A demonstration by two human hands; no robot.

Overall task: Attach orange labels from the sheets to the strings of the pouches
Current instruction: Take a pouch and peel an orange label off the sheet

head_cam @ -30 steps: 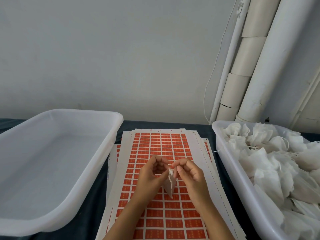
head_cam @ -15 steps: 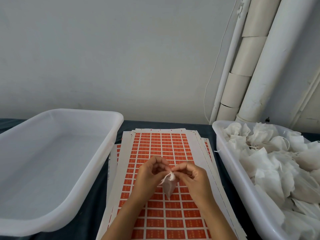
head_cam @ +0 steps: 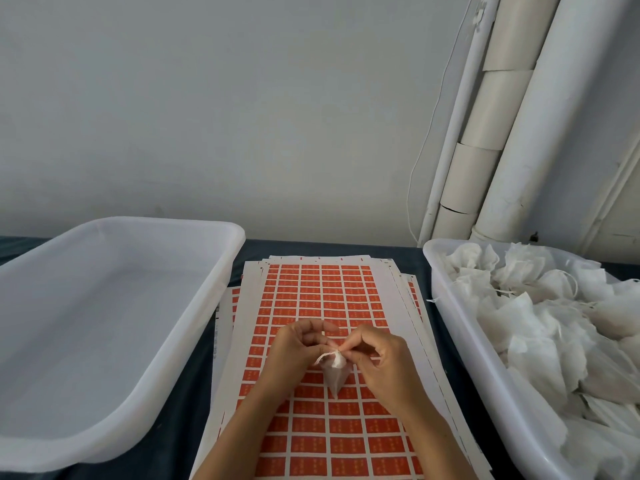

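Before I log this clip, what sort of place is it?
Likely a small packing or hand-assembly workstation, not a home table. A stack of orange label sheets lies between two white plastic bins: the right bin heaped with white pouches, the left bin apparently empty. Bare wall pipes behind.

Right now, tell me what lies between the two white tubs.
In the head view: the stack of orange label sheets, with both hands holding one pouch above it.

- The printing on the small orange rectangular labels (head_cam: 330, 308) is too small to read.
- The two hands hide several labels on the top sheet.
- The frame's right edge cuts off the white plastic bin of white pouches (head_cam: 460, 327).
- The left edge crops the translucent white plastic tub (head_cam: 194, 327).
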